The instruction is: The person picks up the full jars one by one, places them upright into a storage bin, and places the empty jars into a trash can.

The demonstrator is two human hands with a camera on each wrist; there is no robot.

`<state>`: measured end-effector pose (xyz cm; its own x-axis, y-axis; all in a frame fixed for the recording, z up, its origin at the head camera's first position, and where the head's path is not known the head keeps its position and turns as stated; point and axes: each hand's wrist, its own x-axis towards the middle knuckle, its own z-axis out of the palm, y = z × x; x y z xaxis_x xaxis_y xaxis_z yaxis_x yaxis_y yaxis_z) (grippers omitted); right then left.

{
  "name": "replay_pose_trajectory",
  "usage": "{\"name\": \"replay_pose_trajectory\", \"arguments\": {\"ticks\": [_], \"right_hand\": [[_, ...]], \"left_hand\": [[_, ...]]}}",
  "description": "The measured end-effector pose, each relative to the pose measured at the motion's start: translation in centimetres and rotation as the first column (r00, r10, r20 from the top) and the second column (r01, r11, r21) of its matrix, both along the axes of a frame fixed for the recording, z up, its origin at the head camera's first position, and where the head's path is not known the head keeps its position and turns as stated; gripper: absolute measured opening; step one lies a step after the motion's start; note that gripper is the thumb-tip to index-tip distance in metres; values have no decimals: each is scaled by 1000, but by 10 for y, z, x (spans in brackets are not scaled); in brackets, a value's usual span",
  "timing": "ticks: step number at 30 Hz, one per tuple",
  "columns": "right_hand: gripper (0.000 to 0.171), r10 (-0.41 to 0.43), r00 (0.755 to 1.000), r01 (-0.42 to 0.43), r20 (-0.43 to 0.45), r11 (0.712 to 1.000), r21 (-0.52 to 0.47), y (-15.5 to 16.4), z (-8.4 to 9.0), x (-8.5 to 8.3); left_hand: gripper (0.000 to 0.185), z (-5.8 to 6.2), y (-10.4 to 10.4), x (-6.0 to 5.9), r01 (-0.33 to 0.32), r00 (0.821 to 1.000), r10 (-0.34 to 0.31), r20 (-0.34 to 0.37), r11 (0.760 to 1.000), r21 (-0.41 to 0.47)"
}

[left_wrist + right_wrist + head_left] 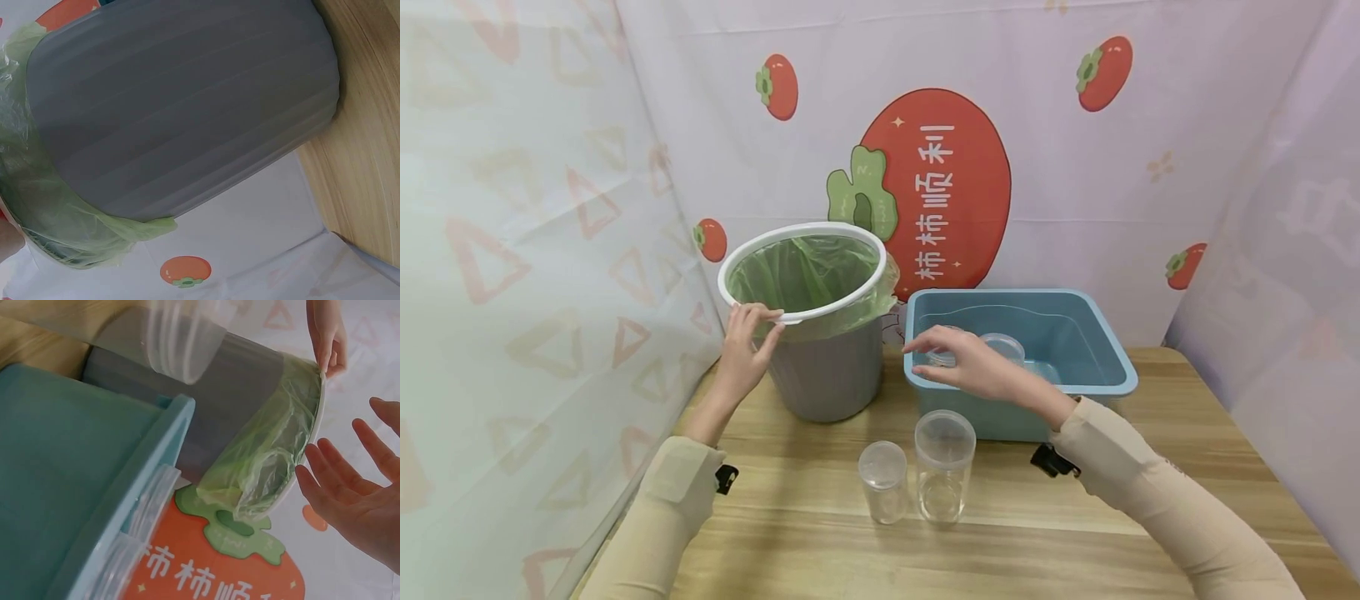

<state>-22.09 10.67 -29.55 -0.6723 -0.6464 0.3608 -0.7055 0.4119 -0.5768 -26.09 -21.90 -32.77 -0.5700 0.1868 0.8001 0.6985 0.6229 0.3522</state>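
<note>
A grey trash can (pixel 827 375) with a white rim (pixel 805 228) stands at the back left, lined with a green plastic bag (pixel 801 267). At the near left of that rim, my left hand (pixel 747 354) pinches the edge between thumb and fingers. The left wrist view shows mostly the can's ribbed side (pixel 187 112) and the bag's overhang (pixel 62 206). My right hand (pixel 973 367), fingers spread and slightly bent, hovers over the left part of a blue plastic tub (pixel 1022 412) and holds nothing. In the right wrist view, its fingers (pixel 350 481) are apart from each other.
On the wooden table (pixel 805 550), two clear lidded jars stand upright in front: a shorter jar (pixel 883 483) and a taller jar (pixel 943 471). Clear containers (pixel 1003 346) lie inside the tub. Printed cloth walls (pixel 1045 250) enclose the back and sides.
</note>
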Motion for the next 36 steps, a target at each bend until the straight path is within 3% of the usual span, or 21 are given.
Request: {"name": "replay_pose_trajectory", "arguments": {"ticks": [7,11,20,29,36], "right_hand": [[29,9,999,-11,-53,1000,-26,9,-18,12],[30,22,990,-29,-138,999,-46,12,-29,19],[31,-9,972,3,-237,1000,-27,17,-52,35],[31,-68,982,65,-174,998,-22,22,-72,49],[41,-78,986,78,-145,997,-5,22,-82,53]], "left_hand": [[17,0,1,-1,3,1000,-3,-7,1000,1],[17,-2,1,-2,2,1000,-2,-16,1000,9],[17,-2,0,-3,7,999,-6,-31,1000,9],[17,-2,1,-2,-1,1000,1,-20,1000,7],[17,-2,1,-2,-2,1000,2,-24,1000,8]]}}
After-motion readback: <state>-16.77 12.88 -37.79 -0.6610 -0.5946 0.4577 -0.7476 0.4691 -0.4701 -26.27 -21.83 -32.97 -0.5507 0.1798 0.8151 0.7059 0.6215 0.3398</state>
